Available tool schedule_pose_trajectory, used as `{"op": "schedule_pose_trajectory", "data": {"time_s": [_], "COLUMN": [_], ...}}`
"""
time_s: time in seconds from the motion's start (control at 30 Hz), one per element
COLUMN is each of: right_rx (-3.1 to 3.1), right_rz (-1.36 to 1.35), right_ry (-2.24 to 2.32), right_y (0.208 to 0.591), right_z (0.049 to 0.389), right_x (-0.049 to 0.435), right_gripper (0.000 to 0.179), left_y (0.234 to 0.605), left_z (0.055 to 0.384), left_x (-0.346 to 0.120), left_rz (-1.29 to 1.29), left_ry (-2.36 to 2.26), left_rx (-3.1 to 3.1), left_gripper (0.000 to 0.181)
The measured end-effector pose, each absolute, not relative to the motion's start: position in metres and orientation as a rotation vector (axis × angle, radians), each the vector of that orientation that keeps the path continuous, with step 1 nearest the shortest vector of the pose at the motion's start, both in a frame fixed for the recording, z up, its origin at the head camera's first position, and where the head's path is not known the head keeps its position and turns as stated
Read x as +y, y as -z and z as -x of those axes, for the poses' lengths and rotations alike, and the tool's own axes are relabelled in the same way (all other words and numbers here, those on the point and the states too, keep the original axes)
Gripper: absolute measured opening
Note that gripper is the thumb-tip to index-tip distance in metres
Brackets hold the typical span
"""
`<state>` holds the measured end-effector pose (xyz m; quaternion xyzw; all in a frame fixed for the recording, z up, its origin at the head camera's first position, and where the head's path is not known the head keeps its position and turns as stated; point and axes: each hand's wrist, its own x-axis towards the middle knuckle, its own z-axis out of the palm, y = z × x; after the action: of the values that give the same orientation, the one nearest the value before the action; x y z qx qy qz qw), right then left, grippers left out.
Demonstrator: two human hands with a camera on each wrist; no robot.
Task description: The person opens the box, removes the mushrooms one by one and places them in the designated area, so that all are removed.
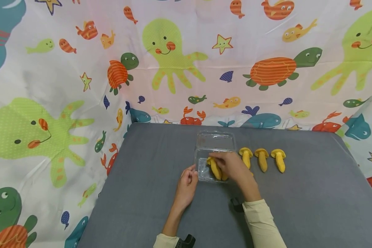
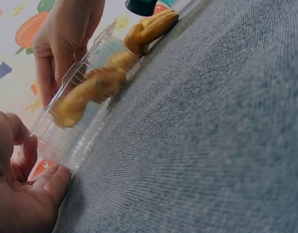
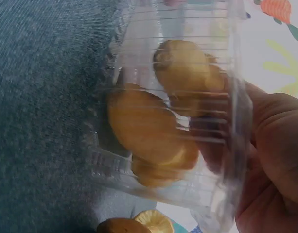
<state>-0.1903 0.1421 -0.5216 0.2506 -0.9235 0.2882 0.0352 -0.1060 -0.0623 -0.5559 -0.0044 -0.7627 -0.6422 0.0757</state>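
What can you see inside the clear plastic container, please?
Two yellow mushrooms show inside the clear plastic container, with the right hand reaching in. In the head view, that hand covers most of one mushroom and whatever is beneath.

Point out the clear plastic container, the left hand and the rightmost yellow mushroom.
clear plastic container [image 1: 202, 168]: head view, bare left part of its base
left hand [image 1: 186, 186]: head view, middle of the hand
rightmost yellow mushroom [image 1: 279, 162]: head view, upper stem
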Motion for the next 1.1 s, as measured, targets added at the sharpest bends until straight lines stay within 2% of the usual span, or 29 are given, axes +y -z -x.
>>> {"op": "schedule_pose_trajectory", "data": {"time_s": [0.23,0.7,1.1], "right_rx": [-2.804,-2.687,-2.601], "right_rz": [-0.69,-0.539,-0.337], "right_ry": [-0.973,-0.951,-0.944], "right_y": [0.513,0.482,0.487], "right_z": [0.183,0.164,0.156], "right_x": [0.148,0.177,0.222], "right_gripper": [0.031,0.036,0.037], "left_y": [0.575,0.577,0.57], "left_z": [0.111,0.111,0.106], "left_x": [-0.066,-0.063,-0.053], "left_rz": [0.035,-0.026,-0.162], "left_ry": [1.924,2.014,2.094], "left_rx": [-2.303,-2.267,-2.126], "left_gripper": [0.028,0.027,0.024]}}
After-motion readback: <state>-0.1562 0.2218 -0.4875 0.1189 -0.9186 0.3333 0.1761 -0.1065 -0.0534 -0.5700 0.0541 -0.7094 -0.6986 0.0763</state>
